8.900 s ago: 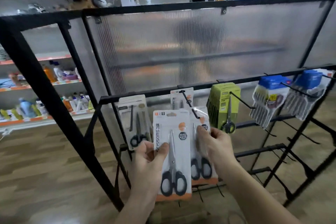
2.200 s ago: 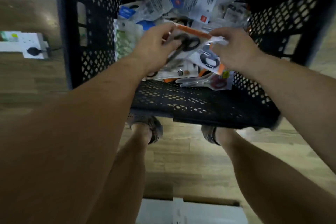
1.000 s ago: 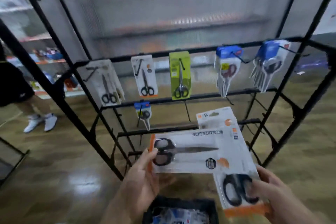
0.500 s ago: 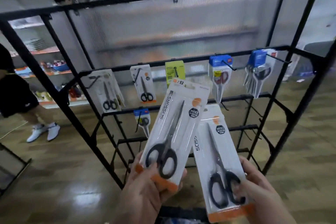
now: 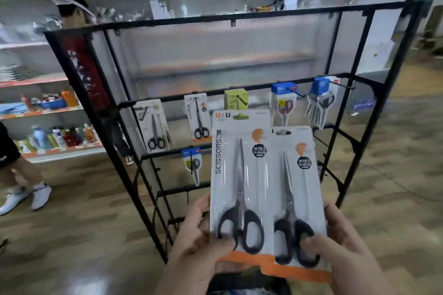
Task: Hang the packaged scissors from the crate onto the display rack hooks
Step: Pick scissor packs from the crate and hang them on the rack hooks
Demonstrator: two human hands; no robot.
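Observation:
My left hand (image 5: 194, 244) grips the bottom of a white pack of black-handled scissors (image 5: 239, 175) with an orange base, held upright. My right hand (image 5: 340, 244) holds a second, similar pack (image 5: 294, 189) beside it, slightly lower and partly behind the first. Both packs are in front of the black display rack (image 5: 134, 167). Packs of scissors hang on its upper hooks: a grey one (image 5: 153, 124), a white one (image 5: 197, 117), a green one (image 5: 236, 99) and two blue-topped bunches (image 5: 282, 103) (image 5: 321, 100). A small blue pack (image 5: 193, 165) hangs on the lower bar. The crate's dark rim (image 5: 249, 280) shows at the bottom edge.
Bare hooks (image 5: 333, 132) stick out at the rack's lower right. A frosted panel (image 5: 215, 55) backs the rack. Behind stand shop shelves (image 5: 43, 112) with bottles. A person's legs in white shoes (image 5: 26, 196) are at the left, another person behind the rack's top left corner.
Both packs have been turned upright and brought side by side, closer to the rack. The view has tilted up from the crate to the rack.

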